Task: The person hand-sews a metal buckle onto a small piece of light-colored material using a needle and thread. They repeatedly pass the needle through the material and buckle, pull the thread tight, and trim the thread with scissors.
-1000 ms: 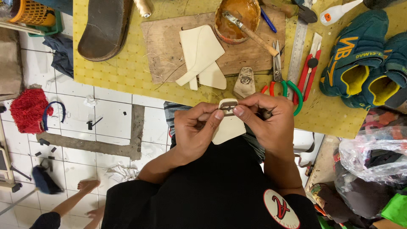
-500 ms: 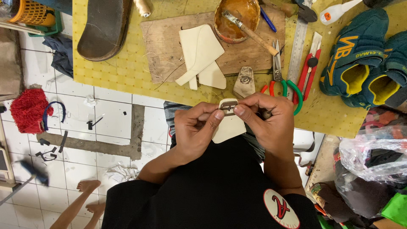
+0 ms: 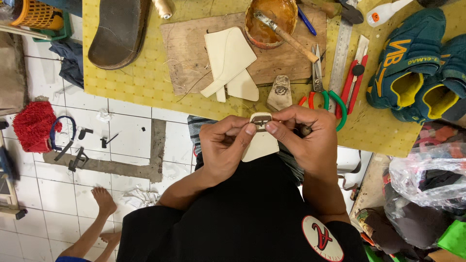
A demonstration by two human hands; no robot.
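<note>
The left hand [image 3: 224, 148] and right hand [image 3: 303, 140] pinched a metal buckle [image 3: 260, 120] onto a cream leather piece [image 3: 261, 144], held over the lap. Fitting seemed underway; seating it would likely need steady, careful fingertip pressure.

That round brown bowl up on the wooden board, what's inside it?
The bowl holds a brush lying across it, bristle end in, wooden handle sticking out over the rim onto the wooden board. The inside looks coated orange-brown; the bowl's bottom under the brush is hidden.
</note>
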